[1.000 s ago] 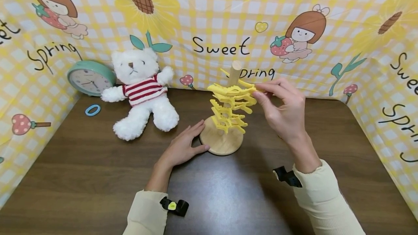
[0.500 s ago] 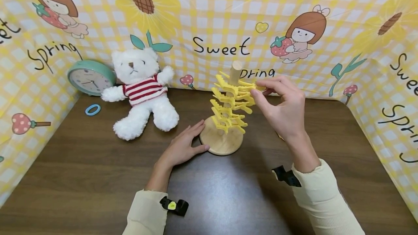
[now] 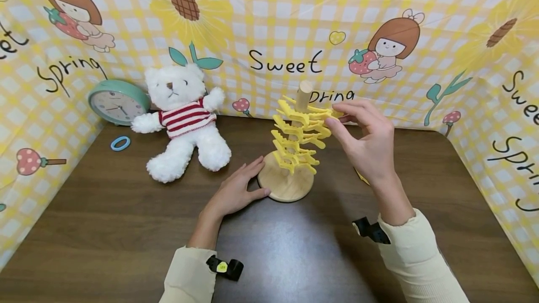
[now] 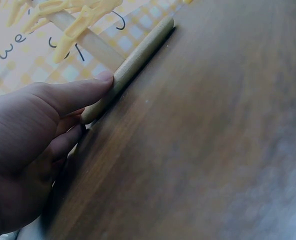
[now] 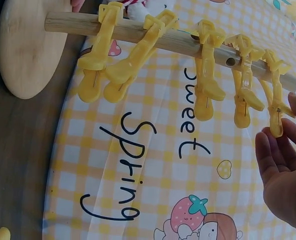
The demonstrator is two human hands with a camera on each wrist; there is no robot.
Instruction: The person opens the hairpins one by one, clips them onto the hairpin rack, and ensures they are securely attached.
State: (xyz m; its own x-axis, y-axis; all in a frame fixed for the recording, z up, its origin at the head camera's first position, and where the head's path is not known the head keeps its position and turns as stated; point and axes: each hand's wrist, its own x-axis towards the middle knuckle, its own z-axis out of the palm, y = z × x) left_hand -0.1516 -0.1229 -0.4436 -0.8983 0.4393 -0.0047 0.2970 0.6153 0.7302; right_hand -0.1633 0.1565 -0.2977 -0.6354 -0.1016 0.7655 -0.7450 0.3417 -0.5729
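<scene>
A wooden stand (image 3: 287, 190) has a round base and an upright post (image 3: 304, 95). Several yellow clothespins (image 3: 290, 144) are clipped one above another along the post. My right hand (image 3: 364, 137) pinches the handle end of the topmost clothespin (image 5: 276, 102) between thumb and fingers. That clothespin sits across the post near its top, as the right wrist view shows. On the left side of the base, my left hand (image 3: 236, 190) holds the rim. In the left wrist view its thumb (image 4: 90, 92) lies against the base's edge, with fingers partly hidden behind.
Another yellow piece (image 3: 362, 176) lies on the brown table (image 3: 105, 228), mostly hidden behind the right wrist. A white teddy bear (image 3: 185, 120) in a striped shirt, a green clock (image 3: 118, 102) and a blue ring (image 3: 120, 143) are at the back left. Patterned cloth (image 3: 286, 22) encloses the table.
The jaws of the topmost clothespin have swung back and now sit at the post beside the others. My right hand has barely shifted and my left hand stays on the base.
</scene>
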